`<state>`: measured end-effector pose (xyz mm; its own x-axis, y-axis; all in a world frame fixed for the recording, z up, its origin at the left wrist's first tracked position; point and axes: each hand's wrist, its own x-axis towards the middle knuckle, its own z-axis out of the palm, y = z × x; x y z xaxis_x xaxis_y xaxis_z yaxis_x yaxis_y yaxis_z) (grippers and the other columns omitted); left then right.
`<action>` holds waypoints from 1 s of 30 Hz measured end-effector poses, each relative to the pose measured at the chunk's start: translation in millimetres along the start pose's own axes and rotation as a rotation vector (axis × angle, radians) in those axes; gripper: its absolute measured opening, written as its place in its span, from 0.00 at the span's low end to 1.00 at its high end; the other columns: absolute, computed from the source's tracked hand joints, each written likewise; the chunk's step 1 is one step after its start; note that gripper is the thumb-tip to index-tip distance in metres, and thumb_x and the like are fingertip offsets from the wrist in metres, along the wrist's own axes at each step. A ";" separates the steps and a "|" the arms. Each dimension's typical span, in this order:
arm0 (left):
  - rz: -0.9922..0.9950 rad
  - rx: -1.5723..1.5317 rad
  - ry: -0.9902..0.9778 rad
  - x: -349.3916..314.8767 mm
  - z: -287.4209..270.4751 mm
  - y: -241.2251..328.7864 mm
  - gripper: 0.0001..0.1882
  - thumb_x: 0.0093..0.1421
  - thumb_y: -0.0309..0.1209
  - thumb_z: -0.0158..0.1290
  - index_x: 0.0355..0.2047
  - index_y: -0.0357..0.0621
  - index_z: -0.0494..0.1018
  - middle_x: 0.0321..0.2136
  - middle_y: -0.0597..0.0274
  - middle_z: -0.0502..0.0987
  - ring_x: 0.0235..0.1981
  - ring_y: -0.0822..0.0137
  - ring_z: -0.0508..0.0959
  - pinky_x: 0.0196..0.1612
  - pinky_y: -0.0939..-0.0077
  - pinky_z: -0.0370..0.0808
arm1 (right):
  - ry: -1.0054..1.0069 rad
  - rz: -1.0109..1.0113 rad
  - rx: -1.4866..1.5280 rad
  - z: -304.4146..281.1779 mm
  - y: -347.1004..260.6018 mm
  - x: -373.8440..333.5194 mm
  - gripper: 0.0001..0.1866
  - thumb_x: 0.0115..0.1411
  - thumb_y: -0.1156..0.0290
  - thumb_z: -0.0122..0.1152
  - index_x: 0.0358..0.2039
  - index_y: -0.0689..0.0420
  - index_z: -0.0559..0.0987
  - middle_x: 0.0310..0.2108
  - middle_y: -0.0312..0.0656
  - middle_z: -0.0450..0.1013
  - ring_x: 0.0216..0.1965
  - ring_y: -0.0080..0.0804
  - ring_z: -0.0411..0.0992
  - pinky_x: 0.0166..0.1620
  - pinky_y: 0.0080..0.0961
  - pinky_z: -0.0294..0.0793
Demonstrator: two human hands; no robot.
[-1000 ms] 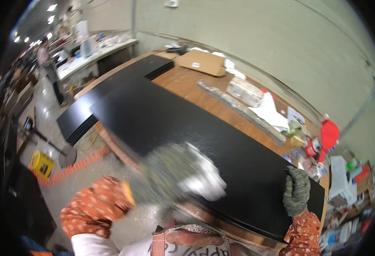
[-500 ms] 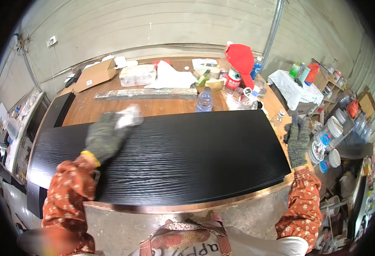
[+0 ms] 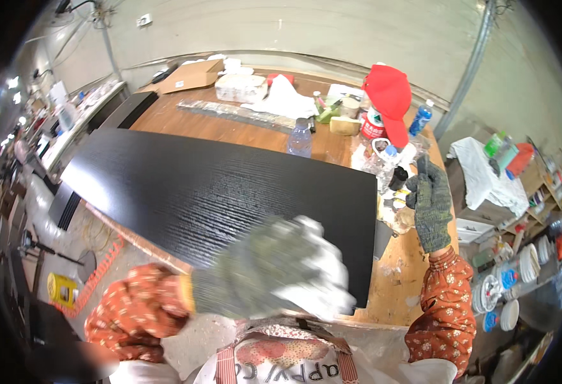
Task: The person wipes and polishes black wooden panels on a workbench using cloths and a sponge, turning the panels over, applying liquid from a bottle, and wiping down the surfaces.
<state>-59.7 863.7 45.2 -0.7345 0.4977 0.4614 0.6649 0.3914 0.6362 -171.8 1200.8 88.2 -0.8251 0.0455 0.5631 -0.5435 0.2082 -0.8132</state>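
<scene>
A long black panel [image 3: 230,192] is laid flat across the wooden table [image 3: 393,294], directly in front of the body, with its long axis slanted from the far left to the near right. Its near right part is covered by the gloved left hand [image 3: 249,272], which is thus placed nearer to the panel than the other one. From this hand, most of the panel's length is stretched away toward the far left, while only a short part is left toward the right end.

A crumpled white cloth [image 3: 319,278] is held in the left hand and spread out to its right, over the near right corner. The fingers are blurred, so how they are closed on the cloth, and how firmly it is pressed down, cannot be told.

The gloved right hand [image 3: 433,201] is kept apart from the panel, beyond its right end and over the right side of the table. Its fingers are loosely extended toward the far side, and nothing is seen to be held; whether the tabletop is touched cannot be told.

Just past the panel's far edge, a clear bottle [image 3: 299,139] is stood upright. Farther off, a grey strip [image 3: 236,115] is laid along the table, and a red cap [image 3: 388,96] is perched to the right.
</scene>
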 end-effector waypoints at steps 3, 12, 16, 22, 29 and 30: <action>-0.086 0.398 0.383 -58.1 -75.2 15.8 0.25 0.61 0.38 0.58 0.56 0.40 0.70 0.54 0.50 0.72 0.57 0.52 0.72 0.60 0.63 0.68 | -0.125 0.021 -0.227 4.7 -12.3 20.5 0.17 0.69 0.67 0.49 0.56 0.56 0.71 0.36 0.39 0.76 0.31 0.18 0.72 0.33 0.20 0.73; -0.781 -0.476 1.227 -187.8 -33.7 73.4 0.26 0.66 0.41 0.50 0.58 0.35 0.68 0.49 0.58 0.76 0.48 0.65 0.77 0.51 0.71 0.74 | -0.485 -0.659 -0.957 51.8 4.3 71.7 0.16 0.63 0.68 0.49 0.50 0.54 0.74 0.35 0.46 0.78 0.34 0.45 0.78 0.36 0.44 0.75; -0.716 -0.713 1.094 -121.4 -10.9 86.0 0.27 0.67 0.41 0.49 0.61 0.37 0.64 0.53 0.60 0.73 0.54 0.66 0.73 0.52 0.70 0.74 | -0.391 -0.745 -0.979 58.0 11.4 72.3 0.15 0.61 0.67 0.50 0.47 0.59 0.74 0.31 0.50 0.78 0.31 0.45 0.78 0.34 0.45 0.75; -0.577 -0.969 1.039 -58.4 -34.3 54.5 0.26 0.68 0.37 0.47 0.63 0.43 0.60 0.54 0.72 0.70 0.54 0.73 0.72 0.60 0.77 0.67 | -0.533 -0.449 -1.192 67.3 -33.5 51.6 0.17 0.65 0.65 0.49 0.51 0.55 0.76 0.42 0.46 0.78 0.39 0.43 0.77 0.41 0.40 0.74; -0.591 -1.039 1.088 -89.5 -137.6 14.1 0.16 0.65 0.31 0.50 0.53 0.46 0.72 0.45 0.71 0.79 0.47 0.74 0.76 0.55 0.65 0.70 | -0.533 -0.545 -0.955 100.6 -83.9 26.0 0.13 0.66 0.65 0.50 0.48 0.53 0.74 0.37 0.45 0.77 0.37 0.43 0.77 0.39 0.39 0.74; -0.589 -0.940 1.139 -90.0 -152.5 9.6 0.17 0.65 0.30 0.50 0.53 0.48 0.72 0.44 0.73 0.80 0.47 0.75 0.77 0.56 0.66 0.70 | -0.581 -0.486 -0.877 108.4 -100.0 18.9 0.12 0.66 0.65 0.50 0.48 0.52 0.74 0.36 0.44 0.77 0.37 0.43 0.77 0.39 0.38 0.74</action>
<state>-7.9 704.6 104.1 -0.8482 -0.5274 -0.0497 0.2628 -0.5004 0.8250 -149.8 1074.9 164.2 -0.6285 -0.6337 0.4510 -0.7170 0.6968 -0.0202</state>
